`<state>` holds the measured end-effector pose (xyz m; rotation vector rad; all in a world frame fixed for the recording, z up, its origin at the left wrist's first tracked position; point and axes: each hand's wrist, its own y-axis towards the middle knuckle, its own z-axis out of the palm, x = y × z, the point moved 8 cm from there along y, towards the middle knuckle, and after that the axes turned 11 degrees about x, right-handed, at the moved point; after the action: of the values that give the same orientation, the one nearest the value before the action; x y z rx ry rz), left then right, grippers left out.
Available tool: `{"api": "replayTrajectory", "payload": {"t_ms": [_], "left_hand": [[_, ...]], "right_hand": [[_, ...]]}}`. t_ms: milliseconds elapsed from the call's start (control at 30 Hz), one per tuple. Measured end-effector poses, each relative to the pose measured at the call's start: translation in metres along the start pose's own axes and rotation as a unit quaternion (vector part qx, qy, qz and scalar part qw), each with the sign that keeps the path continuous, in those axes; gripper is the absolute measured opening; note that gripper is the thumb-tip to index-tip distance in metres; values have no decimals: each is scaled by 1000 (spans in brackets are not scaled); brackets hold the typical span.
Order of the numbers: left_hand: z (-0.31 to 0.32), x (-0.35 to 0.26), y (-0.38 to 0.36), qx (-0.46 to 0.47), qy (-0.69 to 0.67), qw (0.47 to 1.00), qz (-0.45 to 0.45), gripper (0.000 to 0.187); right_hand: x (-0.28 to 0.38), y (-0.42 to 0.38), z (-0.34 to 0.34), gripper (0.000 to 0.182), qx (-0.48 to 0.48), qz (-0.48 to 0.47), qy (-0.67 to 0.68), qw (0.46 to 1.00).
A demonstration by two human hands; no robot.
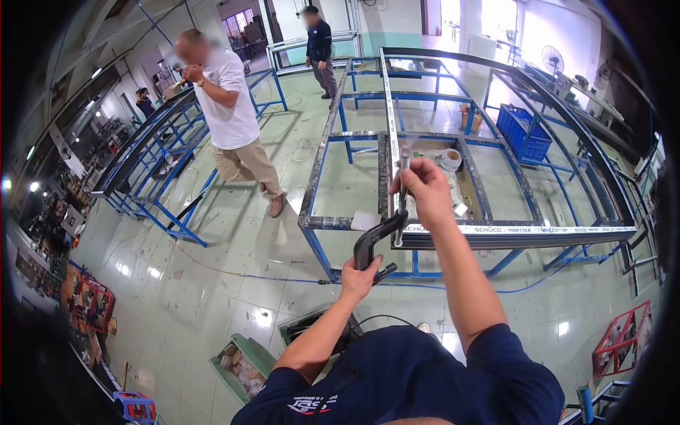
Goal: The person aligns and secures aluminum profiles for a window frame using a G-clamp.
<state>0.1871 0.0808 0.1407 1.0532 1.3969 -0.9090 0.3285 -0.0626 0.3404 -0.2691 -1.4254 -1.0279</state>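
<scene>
My left hand is wrapped round the lower part of a black clamp-like tool in front of the near corner of a dark metal frame. Above that corner, the fingers of my right hand are closed round a thin metal rod that runs up from the tool. White lettered tape covers the frame's near and left edges. The frame lies on a blue-legged stand. Whether the tool touches the frame cannot be made out.
A person in a white shirt stands at the left beside another blue stand. A person in dark clothes is farther back. A blue crate sits at the right. A green box lies on the floor near me.
</scene>
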Motion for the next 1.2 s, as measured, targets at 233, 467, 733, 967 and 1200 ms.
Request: {"api": "replayTrajectory", "payload": {"t_ms": [233,467,733,967,1200], "left_hand": [[-5,20,3,-5,30,999,-34,39],[-3,8,-5,12,-43,999,23,31],[-1,9,-7,5,-75,997,27,27],[-16,26,-7,-51,-91,994,-5,14],[-35,36,-22,-101,-94,990,19,12]], "right_hand": [[9,0,1,22,-108,-29,-157,981],[12,-5,9,28,13,9,-20,1000],[7,0,-12,40,35,30,-158,986],[4,-5,-158,46,-69,74,-299,949],[-77,-41,-349,46,-167,276,-470,821]]}}
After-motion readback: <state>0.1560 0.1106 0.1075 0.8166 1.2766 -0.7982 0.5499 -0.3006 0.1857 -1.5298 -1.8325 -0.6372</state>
